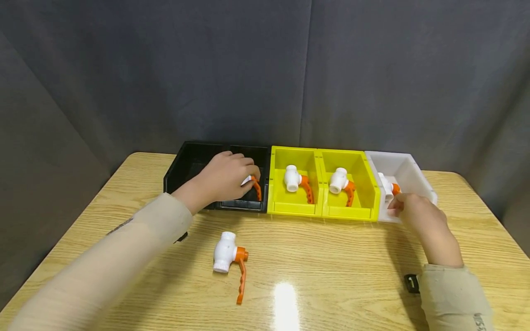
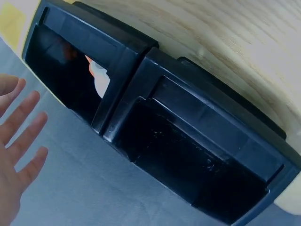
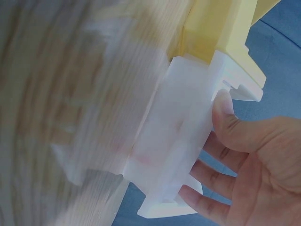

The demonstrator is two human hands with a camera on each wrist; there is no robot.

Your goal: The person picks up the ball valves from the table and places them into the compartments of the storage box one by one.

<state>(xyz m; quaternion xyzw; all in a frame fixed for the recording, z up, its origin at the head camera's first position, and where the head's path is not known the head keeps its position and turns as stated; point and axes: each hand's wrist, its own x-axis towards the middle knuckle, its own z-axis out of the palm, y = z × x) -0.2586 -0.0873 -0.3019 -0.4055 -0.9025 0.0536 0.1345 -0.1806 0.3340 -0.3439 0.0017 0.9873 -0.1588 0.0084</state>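
Observation:
My left hand [image 1: 227, 177] is over the right-hand black bin [image 1: 244, 205]. A white ball valve [image 2: 101, 82] with an orange lever lies in that bin, partly hidden by the hand in the head view. The left wrist view shows the fingers spread, with nothing between them. At the front of the white bin [image 1: 420, 177], my right hand [image 1: 422, 218] has its thumb by the rim and its fingers reaching behind the front wall. Just beyond the fingertips sits another white ball valve [image 1: 386, 186] with an orange handle, partly covered by the hand.
Two yellow bins [image 1: 296, 209] stand mid-row, holding one ball valve [image 1: 291, 178] and another ball valve [image 1: 338, 180]. A further ball valve [image 1: 225, 252] lies on the wooden table [image 1: 339, 276] in front. The leftmost black bin [image 2: 188, 150] adjoins the other. A grey curtain [image 1: 248, 69] hangs behind.

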